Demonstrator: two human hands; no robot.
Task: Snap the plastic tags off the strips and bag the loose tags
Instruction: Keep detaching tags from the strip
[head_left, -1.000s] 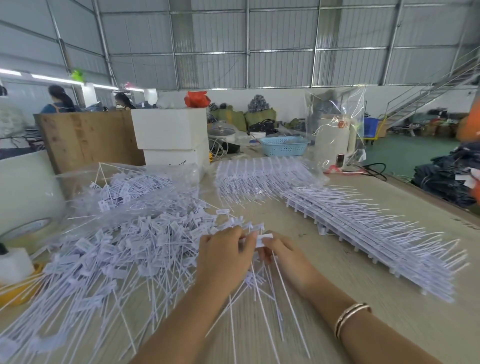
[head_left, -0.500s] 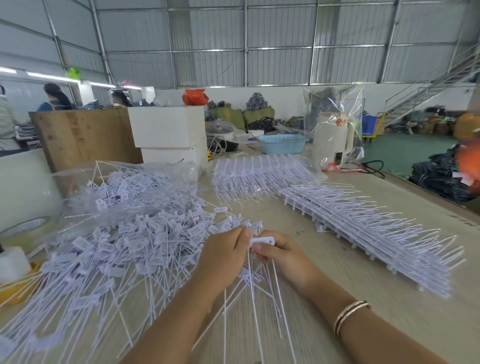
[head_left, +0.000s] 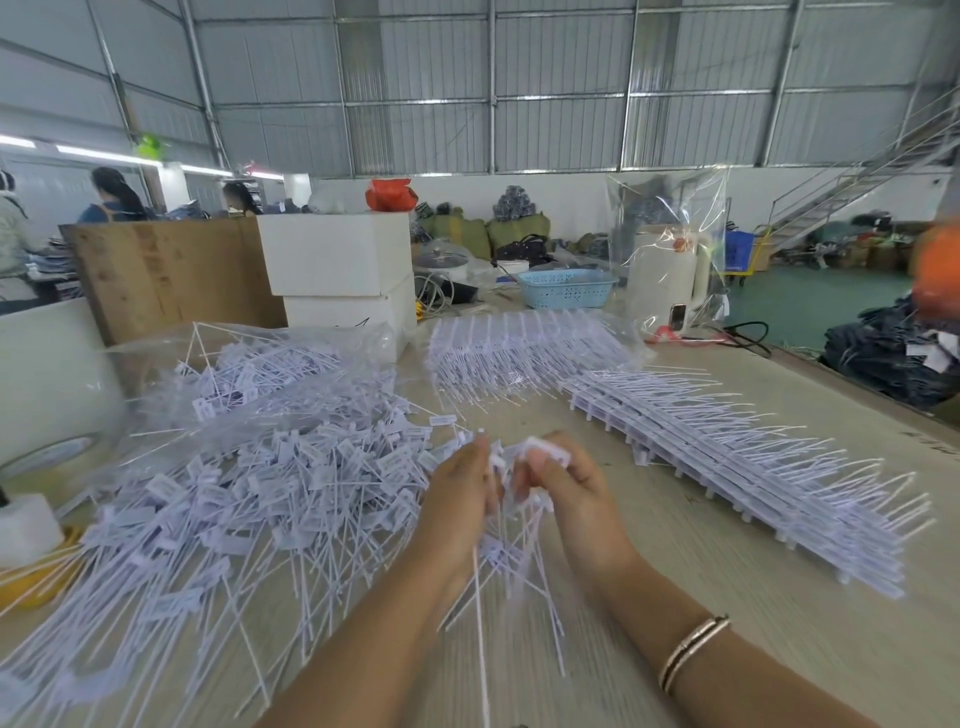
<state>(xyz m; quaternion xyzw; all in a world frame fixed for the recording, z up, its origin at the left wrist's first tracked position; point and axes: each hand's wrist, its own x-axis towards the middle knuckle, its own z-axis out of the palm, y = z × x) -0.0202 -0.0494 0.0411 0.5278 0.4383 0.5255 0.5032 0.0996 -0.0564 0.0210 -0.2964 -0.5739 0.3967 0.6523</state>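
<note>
A big heap of loose white plastic tags (head_left: 234, 499) with long thin tails covers the left of the table. My left hand (head_left: 457, 499) grips a bunch of tag tails (head_left: 480, 597) that hang down toward me. My right hand (head_left: 566, 488) pinches a white tag head (head_left: 550, 453) just beside the left hand's fingertips. Both hands are blurred. A long stack of uncut tag strips (head_left: 727, 467) lies to the right. A clear plastic bag (head_left: 249, 374) with loose tags in it lies behind the heap.
More strips in clear wrap (head_left: 519, 353) sit at the table's middle back. White foam boxes (head_left: 337, 270), a blue basket (head_left: 566, 288) and a white jug in a bag (head_left: 670, 280) stand behind. A tape roll (head_left: 47, 400) is at far left. People work beyond a wooden board (head_left: 166, 275).
Both hands have lifted slightly off the table with the tags, and the tag head in my right hand has tilted. The tails now hang lower toward me.
</note>
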